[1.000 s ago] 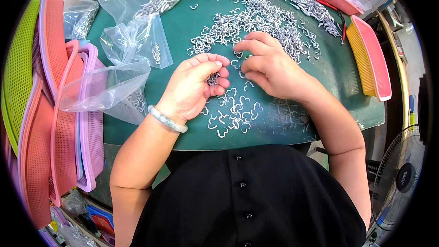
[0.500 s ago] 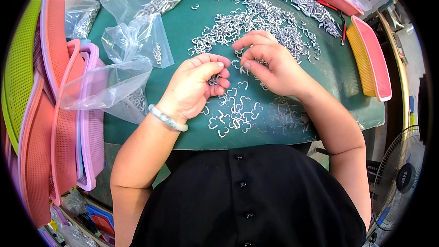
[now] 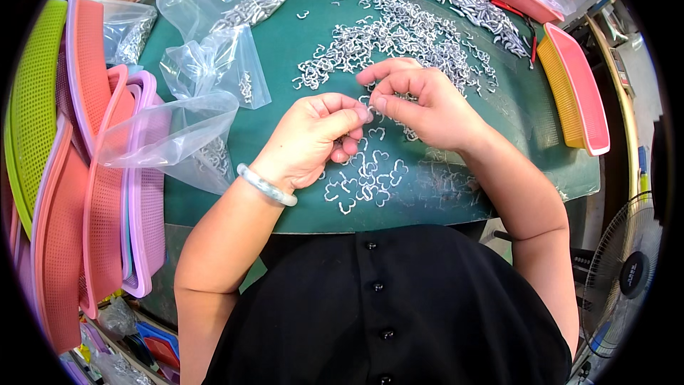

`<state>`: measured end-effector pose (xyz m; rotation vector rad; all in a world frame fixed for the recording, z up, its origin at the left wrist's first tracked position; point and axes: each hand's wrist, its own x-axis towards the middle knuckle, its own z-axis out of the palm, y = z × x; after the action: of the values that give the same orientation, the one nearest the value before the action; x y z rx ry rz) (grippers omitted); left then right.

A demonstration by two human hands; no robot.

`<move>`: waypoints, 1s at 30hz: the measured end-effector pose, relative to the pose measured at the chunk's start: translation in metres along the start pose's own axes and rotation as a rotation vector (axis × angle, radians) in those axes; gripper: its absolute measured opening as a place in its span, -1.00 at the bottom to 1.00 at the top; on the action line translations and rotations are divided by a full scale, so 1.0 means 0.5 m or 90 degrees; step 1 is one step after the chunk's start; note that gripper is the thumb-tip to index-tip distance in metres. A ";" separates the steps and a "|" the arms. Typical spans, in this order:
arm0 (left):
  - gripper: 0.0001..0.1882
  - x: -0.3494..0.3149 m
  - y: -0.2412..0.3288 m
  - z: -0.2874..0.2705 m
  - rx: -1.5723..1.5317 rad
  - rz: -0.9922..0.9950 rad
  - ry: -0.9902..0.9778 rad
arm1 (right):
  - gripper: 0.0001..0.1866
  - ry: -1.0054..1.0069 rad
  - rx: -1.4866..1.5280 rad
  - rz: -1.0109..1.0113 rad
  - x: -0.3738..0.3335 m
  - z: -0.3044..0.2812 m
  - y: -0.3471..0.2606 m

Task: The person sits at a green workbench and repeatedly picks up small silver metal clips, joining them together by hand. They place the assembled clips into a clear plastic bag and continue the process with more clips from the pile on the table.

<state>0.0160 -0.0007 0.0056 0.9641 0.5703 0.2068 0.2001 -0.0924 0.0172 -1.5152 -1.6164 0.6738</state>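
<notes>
My left hand point(image 3: 313, 135) is closed, with thumb and forefinger pinched together and several small curved metal pieces point(image 3: 339, 147) partly showing under its curled fingers. Its fingertips meet those of my right hand point(image 3: 420, 103), whose thumb and forefinger close on a small curved metal piece point(image 3: 370, 110) between the two hands. Fingers hide most of that piece. Just below the hands lies a loose group of silver, wavy, hook-like pieces point(image 3: 369, 180). Beyond them spreads a big heap of similar curved metal pieces point(image 3: 399, 32).
Clear plastic bags point(image 3: 206, 64) with metal parts lie on the green table point(image 3: 285, 217) at left, beside stacked plastic baskets point(image 3: 107, 171). At far right are grey elongated parts point(image 3: 481, 14), red-handled pliers point(image 3: 531, 43) and a pink-and-yellow basket point(image 3: 570, 93). A fan point(image 3: 630, 274) stands lower right.
My left hand has moved slightly right and down, and its fingertips now meet my right hand's. The right hand's thumb and forefinger have closed together at the small piece.
</notes>
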 end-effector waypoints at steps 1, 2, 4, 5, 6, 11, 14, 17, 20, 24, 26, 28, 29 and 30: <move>-0.89 0.000 0.000 0.000 -0.005 -0.002 0.001 | -0.88 0.001 0.000 0.000 0.001 -0.002 0.001; -0.89 -0.001 0.001 0.001 -0.003 -0.001 0.009 | -0.87 0.001 0.001 0.000 0.002 -0.004 0.001; -0.89 -0.003 0.002 0.003 0.002 0.001 0.023 | -0.88 -0.010 -0.026 -0.019 -0.001 -0.010 -0.002; -0.89 -0.003 0.003 0.003 0.003 0.001 0.024 | -0.89 -0.016 -0.040 -0.029 -0.003 -0.013 -0.004; -0.89 -0.002 0.003 0.003 0.005 0.002 0.026 | -0.89 -0.018 -0.039 -0.027 -0.004 -0.015 -0.004; -0.88 -0.001 0.001 0.002 0.017 0.010 0.034 | -0.88 -0.029 -0.024 -0.024 -0.008 -0.018 -0.008; -0.88 -0.001 0.001 0.005 0.022 0.010 0.040 | -0.89 -0.028 -0.021 -0.031 -0.007 -0.011 0.001; -0.88 -0.002 0.003 0.005 0.021 0.011 0.047 | -0.90 -0.032 -0.024 -0.021 -0.006 -0.011 0.001; -0.87 -0.003 0.006 0.001 0.008 0.018 0.066 | -0.94 -0.058 -0.043 -0.028 -0.008 -0.021 -0.002; -0.85 -0.007 0.013 0.000 0.001 0.023 0.085 | -0.96 -0.143 -0.240 -0.160 -0.028 -0.028 0.001; -0.85 -0.007 0.013 0.001 -0.005 0.018 0.083 | -0.97 -0.156 -0.302 -0.162 -0.038 -0.023 -0.006; -0.85 -0.006 0.013 -0.001 -0.004 0.023 0.081 | -0.94 -0.099 -0.348 -0.160 -0.032 -0.025 -0.007; -0.85 -0.006 0.013 -0.002 -0.003 0.025 0.079 | -0.93 -0.070 -0.364 -0.149 -0.028 -0.027 -0.005; -0.85 -0.006 0.013 -0.002 -0.004 0.023 0.082 | -0.91 -0.040 -0.381 -0.138 -0.027 -0.028 -0.004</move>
<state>0.0136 0.0025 0.0115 0.9610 0.6693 0.3045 0.2100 -0.1077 0.0238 -1.6949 -2.1132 0.1132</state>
